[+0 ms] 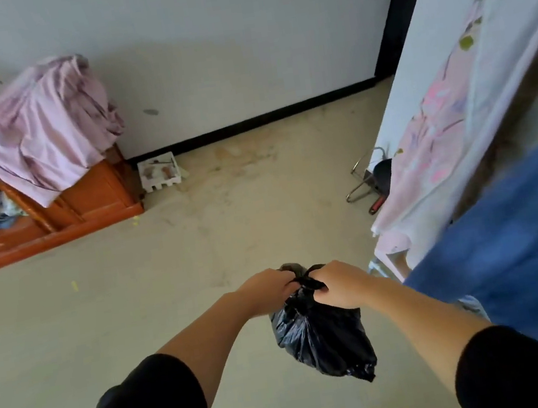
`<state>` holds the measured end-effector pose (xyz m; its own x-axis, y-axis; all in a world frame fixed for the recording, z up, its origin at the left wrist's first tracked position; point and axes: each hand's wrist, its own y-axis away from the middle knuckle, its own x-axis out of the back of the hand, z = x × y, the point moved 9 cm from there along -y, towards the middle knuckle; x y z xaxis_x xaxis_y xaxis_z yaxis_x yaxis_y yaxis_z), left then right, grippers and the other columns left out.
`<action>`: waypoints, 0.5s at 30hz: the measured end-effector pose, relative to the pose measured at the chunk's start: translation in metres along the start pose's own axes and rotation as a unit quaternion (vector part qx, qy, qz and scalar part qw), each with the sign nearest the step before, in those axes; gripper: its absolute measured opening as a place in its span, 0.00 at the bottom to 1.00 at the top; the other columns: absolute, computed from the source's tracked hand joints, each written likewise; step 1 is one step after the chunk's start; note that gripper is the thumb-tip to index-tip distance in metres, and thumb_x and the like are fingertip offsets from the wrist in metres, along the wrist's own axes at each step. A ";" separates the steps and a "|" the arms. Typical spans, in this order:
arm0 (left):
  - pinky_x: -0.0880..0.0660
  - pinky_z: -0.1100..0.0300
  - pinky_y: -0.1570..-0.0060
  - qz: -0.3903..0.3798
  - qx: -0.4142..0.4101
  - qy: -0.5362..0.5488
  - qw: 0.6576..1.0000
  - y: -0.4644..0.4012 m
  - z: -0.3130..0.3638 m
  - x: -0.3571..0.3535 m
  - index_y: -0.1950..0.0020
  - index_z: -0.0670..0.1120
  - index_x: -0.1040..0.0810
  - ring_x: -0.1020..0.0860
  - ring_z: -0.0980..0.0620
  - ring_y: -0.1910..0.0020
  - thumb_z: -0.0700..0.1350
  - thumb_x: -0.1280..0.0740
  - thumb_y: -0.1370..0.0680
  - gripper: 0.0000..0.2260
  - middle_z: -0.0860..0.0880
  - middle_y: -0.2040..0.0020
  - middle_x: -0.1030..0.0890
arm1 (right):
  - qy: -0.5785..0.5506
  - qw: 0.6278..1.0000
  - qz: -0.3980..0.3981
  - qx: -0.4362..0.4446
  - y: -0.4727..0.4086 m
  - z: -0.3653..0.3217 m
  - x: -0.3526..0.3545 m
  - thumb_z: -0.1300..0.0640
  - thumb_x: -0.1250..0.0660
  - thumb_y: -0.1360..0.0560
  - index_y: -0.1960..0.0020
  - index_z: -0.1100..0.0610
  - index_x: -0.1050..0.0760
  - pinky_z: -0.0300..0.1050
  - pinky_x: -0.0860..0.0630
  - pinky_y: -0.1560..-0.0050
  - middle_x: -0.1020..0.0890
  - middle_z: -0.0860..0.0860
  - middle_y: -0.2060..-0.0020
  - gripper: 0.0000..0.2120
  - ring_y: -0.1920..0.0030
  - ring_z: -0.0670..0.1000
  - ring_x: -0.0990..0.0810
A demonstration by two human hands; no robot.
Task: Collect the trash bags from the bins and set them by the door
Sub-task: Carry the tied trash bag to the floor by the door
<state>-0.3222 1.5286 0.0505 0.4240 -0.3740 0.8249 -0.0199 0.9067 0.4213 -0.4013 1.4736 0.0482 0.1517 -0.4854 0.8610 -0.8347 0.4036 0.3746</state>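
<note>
Plastic is what you are dealing with: a small black crinkled plastic trash bag [324,337], hanging in the air above the pale floor [137,308], right in front of you and low in the head view. You are holding it with 2 hands. Your left hand [267,290] is pinching the gathered neck from one side, and your right hand [338,285] is gripping the twisted top from the other, so both are closed on the same bunched mouth with the knuckles nearly meeting. It looks as if you are tying or cinching the neck, though the fingers are hiding the knot itself.

The bag is sagging into a loose teardrop below your grip, which suggests a light, soft load rather than anything rigid. The film is looking thin and glossy, so it is probably going to slip if you hold it by a flat wall, and it could tear if you are dragging it over an edge. The twisted neck is the place to be taking hold; it is the thickest bunch of material.

Beside you on the right, a bed with a floral sheet [437,131] and a blue blanket [514,238] is sitting close, so keep the bag swinging clear of it.
</note>
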 end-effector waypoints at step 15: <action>0.34 0.56 0.59 -0.012 -0.050 -0.040 0.998 -0.310 -0.104 0.223 0.54 0.45 0.31 0.29 0.47 0.60 0.49 0.49 0.17 0.13 0.47 0.60 0.27 | -0.014 0.998 0.040 -0.043 -0.285 0.149 0.207 0.58 0.41 0.26 0.65 0.55 0.35 0.44 0.39 0.70 0.30 0.50 0.71 0.08 0.68 0.53 0.30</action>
<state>-0.1269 1.1847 0.0648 0.3488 -0.4067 0.8443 0.0823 0.9107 0.4047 -0.2105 1.1425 0.0682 0.0702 -0.4708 0.8795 -0.7947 0.5065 0.3346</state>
